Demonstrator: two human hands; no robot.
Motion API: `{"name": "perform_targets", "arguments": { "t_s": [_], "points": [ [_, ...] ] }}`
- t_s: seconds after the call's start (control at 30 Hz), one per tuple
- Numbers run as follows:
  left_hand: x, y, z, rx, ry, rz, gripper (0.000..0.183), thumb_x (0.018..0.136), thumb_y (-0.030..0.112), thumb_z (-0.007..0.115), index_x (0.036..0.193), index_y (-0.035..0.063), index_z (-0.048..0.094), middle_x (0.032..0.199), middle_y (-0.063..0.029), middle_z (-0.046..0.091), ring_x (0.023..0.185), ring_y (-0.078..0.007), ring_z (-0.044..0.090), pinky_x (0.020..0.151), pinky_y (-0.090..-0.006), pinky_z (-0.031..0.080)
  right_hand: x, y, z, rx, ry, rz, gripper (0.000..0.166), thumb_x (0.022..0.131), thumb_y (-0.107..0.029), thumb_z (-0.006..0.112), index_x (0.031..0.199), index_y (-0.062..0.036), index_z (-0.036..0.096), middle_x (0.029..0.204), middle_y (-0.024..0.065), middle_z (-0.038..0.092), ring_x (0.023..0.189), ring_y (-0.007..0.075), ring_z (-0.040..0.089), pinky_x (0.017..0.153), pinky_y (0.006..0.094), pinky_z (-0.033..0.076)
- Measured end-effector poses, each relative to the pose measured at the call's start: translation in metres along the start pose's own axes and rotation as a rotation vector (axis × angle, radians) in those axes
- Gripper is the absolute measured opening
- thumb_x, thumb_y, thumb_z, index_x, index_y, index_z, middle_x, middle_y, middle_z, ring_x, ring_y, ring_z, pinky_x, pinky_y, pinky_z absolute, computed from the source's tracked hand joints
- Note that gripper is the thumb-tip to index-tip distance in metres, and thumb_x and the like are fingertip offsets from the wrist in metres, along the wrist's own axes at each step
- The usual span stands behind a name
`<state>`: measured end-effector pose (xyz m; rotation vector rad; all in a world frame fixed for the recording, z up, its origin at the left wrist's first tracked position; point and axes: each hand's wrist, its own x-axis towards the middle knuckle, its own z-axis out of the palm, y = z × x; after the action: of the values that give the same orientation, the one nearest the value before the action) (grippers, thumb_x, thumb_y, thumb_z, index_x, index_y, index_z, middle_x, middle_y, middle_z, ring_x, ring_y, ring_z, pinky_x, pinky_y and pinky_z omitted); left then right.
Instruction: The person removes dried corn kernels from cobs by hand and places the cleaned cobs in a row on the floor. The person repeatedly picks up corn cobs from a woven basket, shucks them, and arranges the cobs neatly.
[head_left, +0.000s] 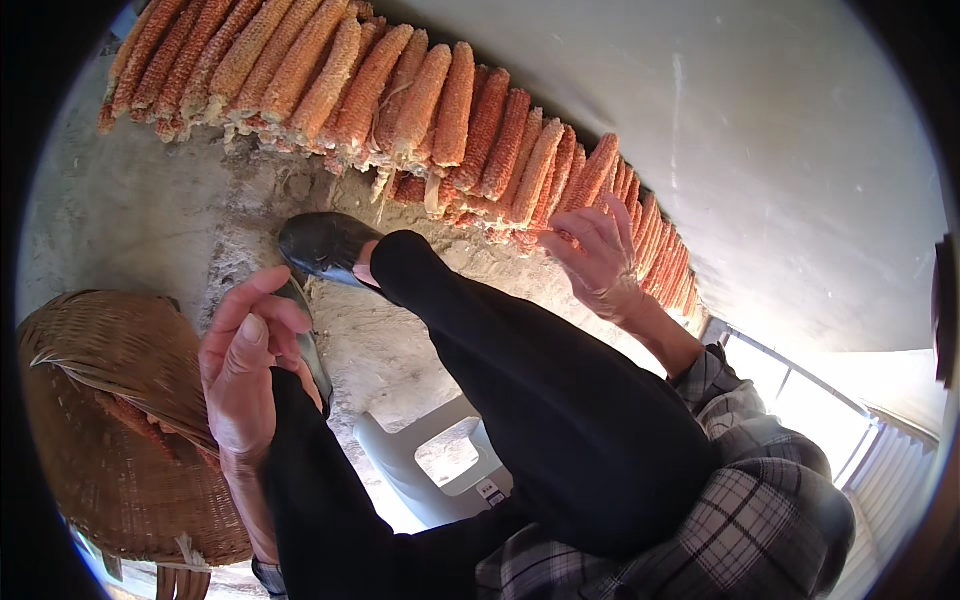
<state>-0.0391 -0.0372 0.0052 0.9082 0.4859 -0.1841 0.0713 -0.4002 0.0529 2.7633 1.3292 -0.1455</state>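
My left hand (244, 367) is raised with curled, parted fingers and nothing in it, between my left knee and a woven wicker basket (142, 480). A few reddish corn cobs (139, 420) lie partly hidden inside the basket. My right hand (596, 251) hovers empty, its fingers spread, beside or just over a long stack of bare corn cobs (450, 112). Whether its fingertips touch the cobs I cannot tell. The stacked cobs are orange to dark red and lie side by side in layers along the wall.
A smooth grey wall (780, 172) rises behind the stack. I sit on a pale plastic stool (405, 450), with black shoes (326, 247) on the rough concrete floor (127, 187). Bright light comes through a window or door frame (787, 375) at the right.
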Motion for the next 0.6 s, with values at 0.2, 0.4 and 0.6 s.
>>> {"name": "perform_targets", "arguments": {
  "t_s": [0.2, 0.4, 0.6],
  "points": [
    [-0.001, 0.000, 0.003, -0.046, 0.037, -0.022, 0.047, 0.089, 0.032, 0.062, 0.117, -0.0056, 0.057, 0.083, -0.0064, 0.062, 0.066, -0.0060, 0.049, 0.061, -0.0182, 0.038, -0.028, 0.020, 0.024, 0.052, -0.144, 0.055, 0.036, 0.069, 0.006, 0.060, 0.099, -0.0145, 0.063, 0.107, 0.0013, 0.058, 0.099, 0.0214, 0.053, 0.101, 0.0505, 0.029],
    [-0.001, -0.001, 0.008, -0.093, 0.078, -0.020, 0.046, 0.089, 0.029, 0.062, 0.118, -0.0067, 0.055, 0.082, -0.0072, 0.061, 0.064, -0.0064, 0.047, 0.060, -0.0169, 0.038, -0.046, 0.027, 0.033, 0.068, -0.221, 0.072, 0.037, 0.068, 0.006, 0.063, 0.100, -0.0144, 0.063, 0.112, 0.0021, 0.057, 0.109, 0.0218, 0.050, 0.101, 0.0487, 0.029],
    [-0.001, 0.003, 0.008, -0.128, 0.055, -0.064, 0.045, 0.091, 0.026, 0.060, 0.120, -0.0068, 0.053, 0.084, -0.0082, 0.061, 0.064, -0.0070, 0.047, 0.055, -0.0179, 0.042, -0.053, 0.030, 0.032, 0.102, -0.302, 0.150, 0.047, 0.069, -0.003, 0.070, 0.114, -0.0135, 0.057, 0.123, 0.0041, 0.052, 0.112, 0.0241, 0.048, 0.103, 0.0484, 0.028]
  ]
}}
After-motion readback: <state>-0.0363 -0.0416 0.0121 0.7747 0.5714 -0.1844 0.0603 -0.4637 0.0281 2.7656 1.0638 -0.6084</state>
